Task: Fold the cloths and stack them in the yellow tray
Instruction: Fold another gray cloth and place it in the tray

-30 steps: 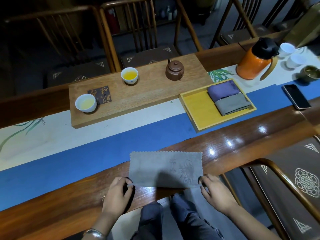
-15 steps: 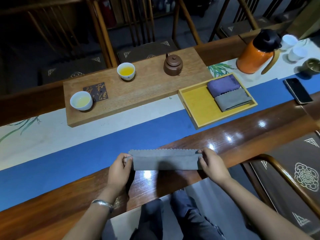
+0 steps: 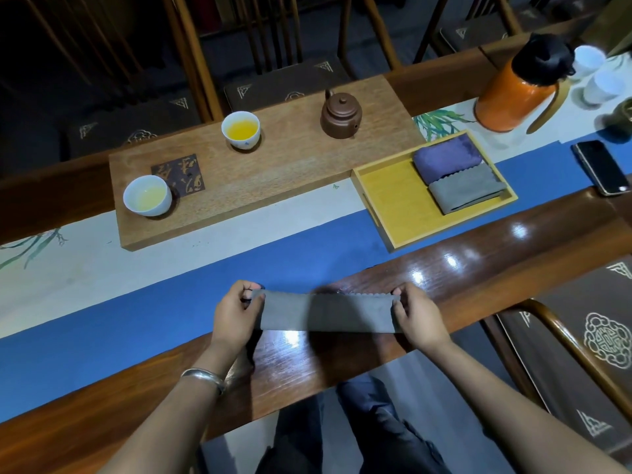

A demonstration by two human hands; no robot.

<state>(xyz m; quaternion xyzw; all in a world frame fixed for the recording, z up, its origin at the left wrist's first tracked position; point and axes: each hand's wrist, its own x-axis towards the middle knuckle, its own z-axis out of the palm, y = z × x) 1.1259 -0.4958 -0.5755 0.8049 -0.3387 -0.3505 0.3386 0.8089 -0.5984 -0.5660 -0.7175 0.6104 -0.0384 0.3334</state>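
Observation:
A grey cloth [image 3: 326, 312] with a scalloped edge is folded into a long narrow strip near the table's front edge. My left hand [image 3: 236, 314] pinches its left end and my right hand [image 3: 415, 316] pinches its right end, holding the strip taut between them. The yellow tray [image 3: 393, 206] sits farther back on the right. In its right half lie a folded purple cloth [image 3: 446, 158] and, in front of it, a folded grey cloth [image 3: 466, 192]. The tray's left half is bare.
A wooden board [image 3: 273, 179] behind holds a brown teapot [image 3: 341, 114] and two white cups [image 3: 240, 129] [image 3: 147, 195] of tea. An orange thermos [image 3: 519, 87], white cups [image 3: 595, 73] and a phone [image 3: 601, 167] stand at the right. A blue and white runner [image 3: 136, 285] covers the table.
The flat grey cloth has been folded in half away from me into a narrow strip. Both hands moved forward with its near edge and now hold the strip's ends.

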